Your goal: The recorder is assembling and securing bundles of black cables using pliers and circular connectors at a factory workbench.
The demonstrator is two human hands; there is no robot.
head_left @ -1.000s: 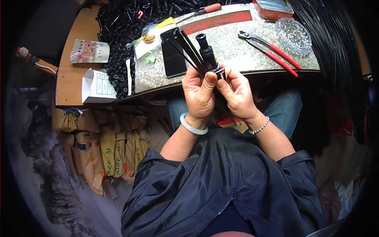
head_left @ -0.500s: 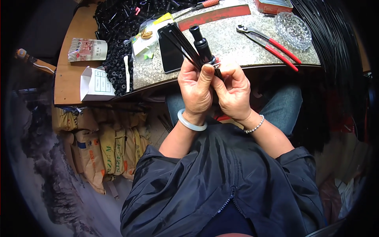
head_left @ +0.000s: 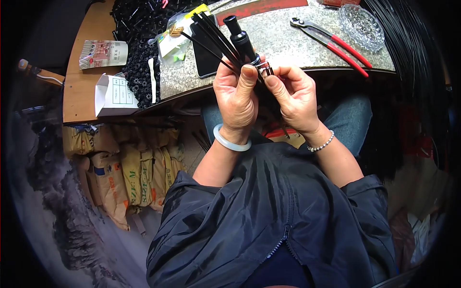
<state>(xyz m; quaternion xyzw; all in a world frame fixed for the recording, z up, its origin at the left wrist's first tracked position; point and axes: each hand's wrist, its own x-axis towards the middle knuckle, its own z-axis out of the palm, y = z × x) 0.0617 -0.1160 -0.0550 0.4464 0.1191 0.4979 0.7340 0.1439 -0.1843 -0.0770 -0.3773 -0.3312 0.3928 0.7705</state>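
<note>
1. The left hand [head_left: 236, 98] is curled shut around a bundle of thin black rods [head_left: 211, 31] and a black tube [head_left: 240, 38], with the thumb pressed up along the bundle's side.
2. The right hand [head_left: 294, 96] is half closed, its fingertips pinching a small metal clip [head_left: 265, 68] just beside the left thumb; the two hands touch at that spot.
3. The rods fan up and to the left out of the left fist, while the tube rises more steeply beside them; both are held in the air above the near edge of the table [head_left: 288, 38].
4. The left wrist wears a pale bangle [head_left: 230, 143], and the right wrist a bead bracelet [head_left: 321, 144].
5. On the speckled table behind the hands lie a dark phone [head_left: 207, 53], partly hidden by the rods, and red-handled pliers [head_left: 336, 43] to the right.
6. A glass dish [head_left: 361, 24] sits near the pliers' far end.
7. To the left, a heap of small black parts [head_left: 139, 29] spreads over the table, with a folded white paper box [head_left: 114, 89] at its near edge.
</note>
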